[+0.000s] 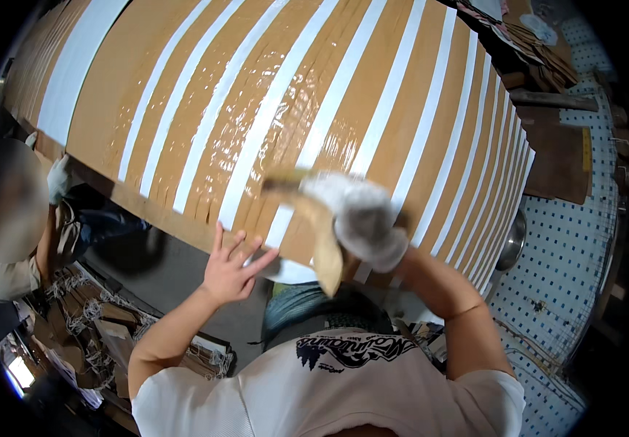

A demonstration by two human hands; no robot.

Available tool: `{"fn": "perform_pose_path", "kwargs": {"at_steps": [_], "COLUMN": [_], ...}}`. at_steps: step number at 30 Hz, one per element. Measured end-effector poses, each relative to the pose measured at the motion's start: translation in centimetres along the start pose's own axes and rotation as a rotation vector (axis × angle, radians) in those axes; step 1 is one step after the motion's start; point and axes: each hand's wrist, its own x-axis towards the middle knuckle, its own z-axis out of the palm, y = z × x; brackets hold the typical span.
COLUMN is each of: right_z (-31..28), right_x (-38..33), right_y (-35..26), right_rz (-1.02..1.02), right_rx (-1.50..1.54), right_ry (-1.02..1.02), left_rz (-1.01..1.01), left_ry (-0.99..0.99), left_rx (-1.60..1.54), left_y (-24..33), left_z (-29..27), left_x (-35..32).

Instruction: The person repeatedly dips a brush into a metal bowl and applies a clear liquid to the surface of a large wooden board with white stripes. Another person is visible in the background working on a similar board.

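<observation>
A blurred wooden-handled brush (325, 244) is gripped by the gloved right hand (364, 218) over brown, white-striped sheets (362, 102); the left hand's (234, 268) fingers are spread wide at their edge!

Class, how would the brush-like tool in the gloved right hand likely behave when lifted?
The brush-like tool is probably stiff: its tan handle looks wooden. It seems fairly light, since only the right hand holds it. Set down, it likely wouldn't roll far, given its bent shape.
</observation>
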Motion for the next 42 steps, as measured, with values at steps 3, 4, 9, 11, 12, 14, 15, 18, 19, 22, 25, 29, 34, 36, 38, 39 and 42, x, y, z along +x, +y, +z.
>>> {"fn": "perform_pose_path", "kwargs": {"at_steps": [3, 4, 9, 11, 12, 14, 15, 18, 19, 22, 25, 29, 34, 36, 38, 39, 42], "right_z": [-1.4, -1.9, -2.9, -1.4, -0.3, 1.2, 2.0, 0.5, -0.2, -1.0, 3.1, 2.1, -3.2, -5.4, -5.3, -3.8, -0.1], "right_x": [-2.0, -2.4, 1.3, 2.1, 1.0, -1.3, -2.5, -0.9, 1.0, 3.3, 1.6, -0.5, 4.3, 4.0, 1.4, -0.8, -8.2], "right_y": [-4.7, -5.3, 0.2, -1.4, -2.9, -6.4, -7.5, -6.3, -4.6, -2.3, -3.7, -8.2, 3.7, 5.3, 4.0, 2.8, -2.3], "right_rz": [0.025, 0.004, 0.298, 0.269, 0.228, 0.012, 0.044, 0.083, 0.207, 0.316, 0.143, 0.007, 0.25, 0.451, 0.319, 0.238, -0.059], "right_rx": [0.09, 0.108, -0.065, 0.01, -0.02, 0.04, 0.072, 0.06, -0.027, -0.167, -0.102, 0.13, -0.132, -0.123, -0.205, 0.002, -0.044], "right_ry": [-0.18, -0.232, -0.103, 0.125, 0.089, 0.118, 0.038, -0.151, -0.238, -0.02, 0.144, -0.113, 0.098, 0.09, 0.111, 0.114, 0.072], "left_rz": [-0.002, -0.016, -0.024, -0.03, -0.03, -0.032, -0.037, -0.049, -0.035, -0.016, -0.016, -0.081, -0.061, -0.059, -0.072, -0.069, -0.045], "left_ry": [0.016, 0.027, 0.094, 0.102, 0.103, 0.083, 0.057, 0.088, 0.12, 0.121, 0.142, 0.051, 0.018, 0.0, -0.027, -0.016, 0.037], "left_rx": [-0.037, -0.036, -0.041, -0.029, -0.027, -0.031, -0.033, -0.027, -0.028, -0.037, -0.03, -0.035, -0.036, -0.007, -0.048, -0.024, -0.005], "left_y": [-0.5, -0.2, 0.9, 1.2, 1.2, 1.0, 0.9, 1.4, 1.5, 2.0, 2.0, 2.3, 2.7, 2.8, 2.5, 2.3, 2.1], "left_z": [0.4, 0.0, -0.7, -0.7, -0.7, -0.7, -0.6, -0.6, -0.5, -1.0, -0.9, -1.8, -2.9, -3.0, -2.5, -2.4, -1.3], "left_x": [-0.7, -0.6, 0.2, 0.1, -0.1, -0.4, -0.5, -1.2, -0.9, -0.2, -0.2, -0.9, 0.5, 0.8, 0.4, 0.2, 0.2]}}
